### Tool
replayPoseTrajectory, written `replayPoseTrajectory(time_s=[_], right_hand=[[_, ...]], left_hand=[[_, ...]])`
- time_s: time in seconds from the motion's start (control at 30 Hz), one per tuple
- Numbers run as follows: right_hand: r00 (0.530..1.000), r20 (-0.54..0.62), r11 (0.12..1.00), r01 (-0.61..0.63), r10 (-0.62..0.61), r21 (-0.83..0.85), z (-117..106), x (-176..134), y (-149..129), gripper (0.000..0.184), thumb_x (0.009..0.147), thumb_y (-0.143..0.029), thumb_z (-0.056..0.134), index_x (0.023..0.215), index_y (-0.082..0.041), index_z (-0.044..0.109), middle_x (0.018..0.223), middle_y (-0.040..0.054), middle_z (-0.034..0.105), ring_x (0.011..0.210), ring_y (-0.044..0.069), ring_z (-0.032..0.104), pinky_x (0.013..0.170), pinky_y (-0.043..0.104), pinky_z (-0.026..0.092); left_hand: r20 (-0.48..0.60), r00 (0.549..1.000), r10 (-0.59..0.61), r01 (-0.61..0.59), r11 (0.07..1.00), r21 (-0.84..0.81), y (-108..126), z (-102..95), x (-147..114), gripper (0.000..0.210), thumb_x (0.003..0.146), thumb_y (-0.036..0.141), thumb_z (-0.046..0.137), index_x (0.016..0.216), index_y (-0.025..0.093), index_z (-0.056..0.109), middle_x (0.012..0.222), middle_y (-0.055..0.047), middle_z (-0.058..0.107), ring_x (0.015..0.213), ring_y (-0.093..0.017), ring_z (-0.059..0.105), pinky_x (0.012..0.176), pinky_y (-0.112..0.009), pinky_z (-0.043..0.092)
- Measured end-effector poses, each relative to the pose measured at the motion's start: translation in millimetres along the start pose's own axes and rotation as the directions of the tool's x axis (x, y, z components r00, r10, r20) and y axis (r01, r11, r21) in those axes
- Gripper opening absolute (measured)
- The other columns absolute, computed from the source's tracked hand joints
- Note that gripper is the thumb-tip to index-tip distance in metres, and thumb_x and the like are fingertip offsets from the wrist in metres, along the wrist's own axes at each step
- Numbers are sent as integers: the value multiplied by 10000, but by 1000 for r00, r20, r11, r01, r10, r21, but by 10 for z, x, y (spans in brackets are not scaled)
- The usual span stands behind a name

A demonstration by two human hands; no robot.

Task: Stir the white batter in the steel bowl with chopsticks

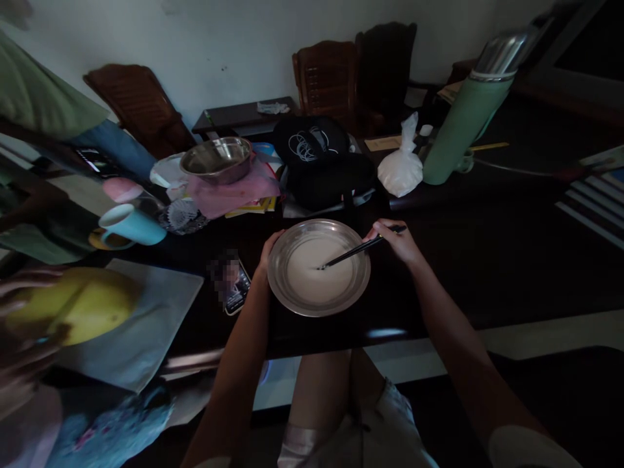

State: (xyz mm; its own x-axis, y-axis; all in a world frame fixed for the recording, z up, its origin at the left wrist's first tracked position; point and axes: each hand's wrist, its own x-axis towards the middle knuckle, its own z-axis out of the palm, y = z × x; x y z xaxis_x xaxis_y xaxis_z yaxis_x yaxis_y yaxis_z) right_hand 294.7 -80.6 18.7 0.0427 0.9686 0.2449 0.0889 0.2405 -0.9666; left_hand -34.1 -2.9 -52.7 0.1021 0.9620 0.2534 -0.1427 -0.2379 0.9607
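Note:
A wide metal bowl (277, 279) stands near the front edge of the dark table, with a pale, milky liquid (316, 286) in it. My left hand (269, 250) grips the bowl's left rim. Above the right rim, my right hand (394, 239) is closed around dark chopsticks (355, 249), whose tips dip into the liquid near the middle of the bowl. Left of my left forearm lies a lit phone (238, 289). Beyond the bowl, to the right, sits a knotted clear bag of white powder (400, 170).
A tall green thermos (463, 123) stands back right. Behind the bowl are a black bag (326, 169) and another metal bowl (217, 159) on pink plastic. A light blue mug (139, 224) is left. Another person's hands hold a large yellow fruit (97, 302) over a pale sheet (166, 292).

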Motion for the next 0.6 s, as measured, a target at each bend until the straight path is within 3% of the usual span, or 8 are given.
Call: replayPoseTrajectory(time_s=[0.17,0.33,0.5,0.6], right_hand=[[997,72,1000,7,-6,-14,19,-8,-11,398,812,-573,657,644,-216,704,685,33,750,722,195,717,744,326,532],[1000,2,1000,5,-5,8,-8,-2,12,384,835,-545,646,640,-217,697,666,21,743,685,177,708,737,313,530],[998,70,1000,2,0,-23,8,-9,-8,401,809,-583,653,642,-222,700,679,29,745,723,200,717,752,335,540],[1000,23,1000,-4,5,-29,1,-2,-16,404,791,-598,665,657,-219,705,691,29,750,737,204,721,769,340,543]], left_hand=[[4,1000,14,-14,1000,11,-67,-30,60,501,597,485,844,1024,255,719,1127,-47,719,1145,-287,616,1087,-426,406],[-29,999,-34,34,999,4,-82,-18,49,440,639,454,816,1023,262,718,1146,-34,717,1158,-267,612,1085,-401,410],[-46,998,-41,42,999,16,-98,-27,55,452,600,452,835,996,266,724,1144,-33,721,1170,-263,610,1091,-388,406],[-45,997,-60,60,998,9,-130,-48,101,449,589,471,829,973,261,726,1121,-36,725,1177,-264,608,1099,-397,395]])
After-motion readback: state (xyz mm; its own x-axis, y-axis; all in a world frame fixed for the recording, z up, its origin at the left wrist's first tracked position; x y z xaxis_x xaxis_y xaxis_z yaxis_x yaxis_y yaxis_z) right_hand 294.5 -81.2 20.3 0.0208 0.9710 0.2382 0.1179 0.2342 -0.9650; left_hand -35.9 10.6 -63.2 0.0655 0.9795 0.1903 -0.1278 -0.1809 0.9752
